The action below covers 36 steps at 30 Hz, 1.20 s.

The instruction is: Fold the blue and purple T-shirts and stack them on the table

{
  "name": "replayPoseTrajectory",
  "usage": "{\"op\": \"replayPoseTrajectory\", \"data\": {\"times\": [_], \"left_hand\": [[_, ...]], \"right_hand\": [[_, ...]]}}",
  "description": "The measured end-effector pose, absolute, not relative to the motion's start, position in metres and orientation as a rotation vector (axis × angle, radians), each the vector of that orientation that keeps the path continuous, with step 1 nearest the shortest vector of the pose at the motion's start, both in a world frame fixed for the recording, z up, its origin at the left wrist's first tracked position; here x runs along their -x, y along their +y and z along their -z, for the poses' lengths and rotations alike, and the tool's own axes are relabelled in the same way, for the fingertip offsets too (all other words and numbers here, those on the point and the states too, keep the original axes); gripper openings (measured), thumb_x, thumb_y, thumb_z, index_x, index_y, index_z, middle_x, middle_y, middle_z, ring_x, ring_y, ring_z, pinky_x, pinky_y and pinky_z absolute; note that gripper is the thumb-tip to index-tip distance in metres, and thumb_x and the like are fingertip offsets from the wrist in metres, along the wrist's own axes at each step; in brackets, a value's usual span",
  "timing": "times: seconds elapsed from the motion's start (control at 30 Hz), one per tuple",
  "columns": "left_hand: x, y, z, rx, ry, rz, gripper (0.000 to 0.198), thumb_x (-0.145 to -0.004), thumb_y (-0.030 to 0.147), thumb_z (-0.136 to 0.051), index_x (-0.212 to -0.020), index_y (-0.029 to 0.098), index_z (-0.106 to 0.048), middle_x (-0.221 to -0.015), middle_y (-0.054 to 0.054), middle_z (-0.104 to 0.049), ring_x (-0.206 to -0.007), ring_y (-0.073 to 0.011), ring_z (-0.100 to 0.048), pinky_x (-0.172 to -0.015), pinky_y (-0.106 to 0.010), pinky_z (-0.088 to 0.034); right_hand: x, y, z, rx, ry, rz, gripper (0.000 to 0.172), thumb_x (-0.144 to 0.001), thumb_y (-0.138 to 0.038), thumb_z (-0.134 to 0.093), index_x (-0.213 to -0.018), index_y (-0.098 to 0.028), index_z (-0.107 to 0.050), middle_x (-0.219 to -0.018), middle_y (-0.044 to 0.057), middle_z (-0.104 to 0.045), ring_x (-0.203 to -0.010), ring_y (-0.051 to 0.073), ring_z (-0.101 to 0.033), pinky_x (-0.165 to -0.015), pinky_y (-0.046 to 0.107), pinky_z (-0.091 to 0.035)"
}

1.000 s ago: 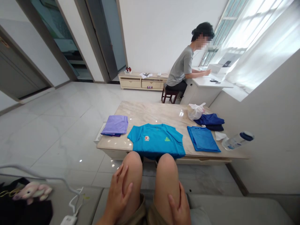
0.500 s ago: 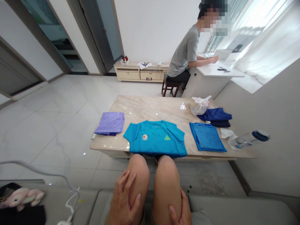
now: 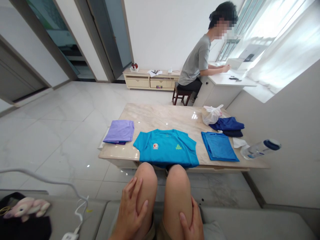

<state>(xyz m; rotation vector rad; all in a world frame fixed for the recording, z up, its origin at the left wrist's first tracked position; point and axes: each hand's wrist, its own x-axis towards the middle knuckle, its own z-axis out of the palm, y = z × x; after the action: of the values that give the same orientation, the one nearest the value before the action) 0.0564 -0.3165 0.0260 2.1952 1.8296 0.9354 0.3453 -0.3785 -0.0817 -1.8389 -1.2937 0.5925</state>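
My left hand (image 3: 132, 206) rests on my left thigh with its fingers spread. On the outer side of my right thigh lies my right hand (image 3: 192, 220), thumb on top, fingers partly hidden round the leg; it holds nothing. In front of my knees a turquoise T-shirt (image 3: 167, 150) is spread on the marble-topped table (image 3: 150, 115), its lower part over the near edge. A folded purple cloth (image 3: 119, 130) sits to its left, with darker blue fabric beneath. To its right lies a folded blue cloth (image 3: 219, 146).
Behind the blue cloth are dark blue folded garments (image 3: 227, 126) and a white plastic bag (image 3: 212, 114). A clear bottle (image 3: 260, 149) stands at the table's right end. A person (image 3: 197, 56) sits at a white desk (image 3: 232, 80). A pink plush toy (image 3: 30, 208) lies on the sofa (image 3: 250, 223).
My view has shifted slightly, so the scene sits a little differently in the picture. Both hands stay on my legs, and the T-shirt lies as before.
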Motion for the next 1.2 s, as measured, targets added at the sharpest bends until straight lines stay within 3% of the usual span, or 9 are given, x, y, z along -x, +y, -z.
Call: {"op": "replayPoseTrajectory", "data": {"times": [0.8,1.2], "left_hand": [[-0.036,-0.323,-0.014,-2.082,1.863,-1.056,0.073,-0.107,0.036,-0.059,-0.176,0.031,-0.033,-0.159,-0.017,-0.051,-0.148,-0.0372,-0.055,-0.121,-0.063,-0.051],[-0.036,-0.320,-0.021,-2.105,1.850,-1.082,0.074,-0.107,0.035,-0.060,-0.176,0.032,-0.033,-0.159,-0.017,-0.050,-0.150,-0.0355,-0.052,-0.121,-0.060,-0.051]], "right_hand": [[-0.344,-0.367,0.049,1.764,-1.256,-0.689,0.081,-0.100,-0.073,-0.059,-0.156,-0.014,-0.054,-0.151,0.023,-0.067,-0.136,0.040,-0.067,-0.114,0.052,-0.052],[-0.348,-0.365,0.042,1.768,-1.278,-0.661,0.081,-0.101,-0.073,-0.056,-0.157,-0.014,-0.053,-0.149,0.023,-0.068,-0.135,0.039,-0.067,-0.114,0.052,-0.051]]}}
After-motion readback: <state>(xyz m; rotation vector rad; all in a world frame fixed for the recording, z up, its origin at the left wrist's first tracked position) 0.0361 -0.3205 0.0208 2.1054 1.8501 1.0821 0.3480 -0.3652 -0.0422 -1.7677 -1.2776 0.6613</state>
